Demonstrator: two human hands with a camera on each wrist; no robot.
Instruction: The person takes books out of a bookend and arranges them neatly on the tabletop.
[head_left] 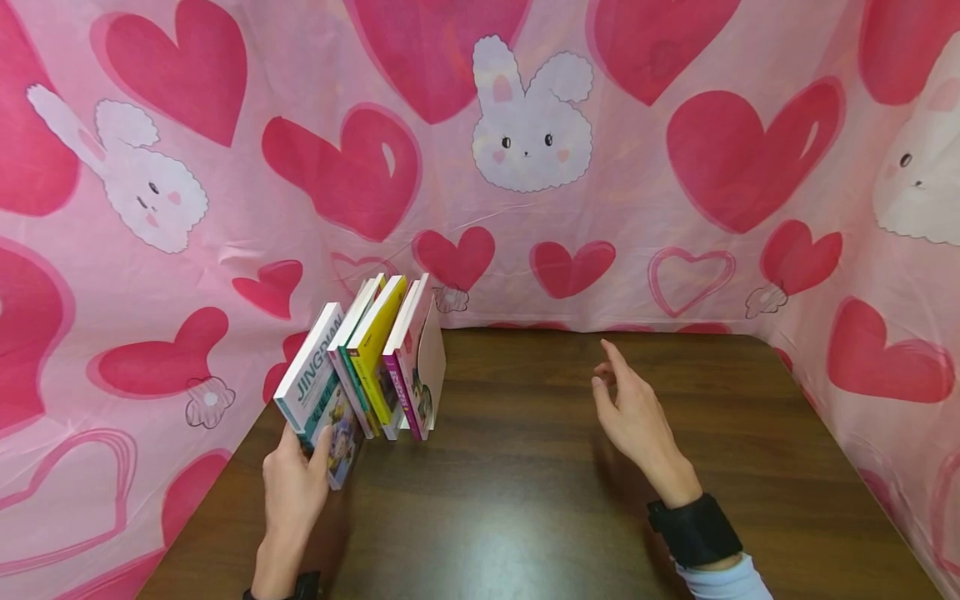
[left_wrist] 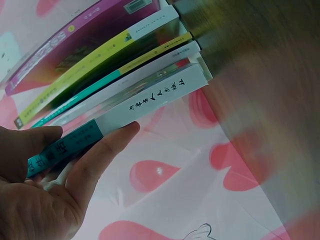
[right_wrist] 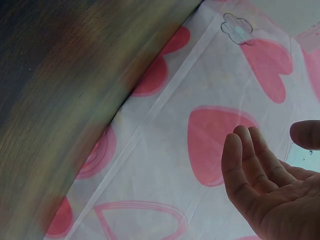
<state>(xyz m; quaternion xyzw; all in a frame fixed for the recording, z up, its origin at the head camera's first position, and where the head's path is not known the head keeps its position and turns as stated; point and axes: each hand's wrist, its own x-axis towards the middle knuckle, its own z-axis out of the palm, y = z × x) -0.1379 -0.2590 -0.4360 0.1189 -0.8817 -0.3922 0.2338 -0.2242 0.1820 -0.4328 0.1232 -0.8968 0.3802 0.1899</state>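
- Teal-and-white book (head_left: 327, 396), one, is gripped by the left hand (head_left: 295, 483) at the row's left end
- Four more books (head_left: 375, 360) are stood beside it, with one white bookend (head_left: 434, 354)
- Brown wood-grained surface (head_left: 510, 483) is walled by creased, heart-printed pink fabric (head_left: 637, 217)
- Right hand (head_left: 636, 417) is held above the surface, released

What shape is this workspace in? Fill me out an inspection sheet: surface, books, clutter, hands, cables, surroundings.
Surface: dark wood-grain table, with a glare patch near the front.
Books: teal-and-white book at the left end, held; other books stand in a row to its right.
Clutter: nothing seen.
Hands: left hand grips the teal-and-white book; right hand holds nothing, fingers apart from any book.
Cables: nothing seen.
Surroundings: pink backdrop printed with hearts and rabbits, creased in places.
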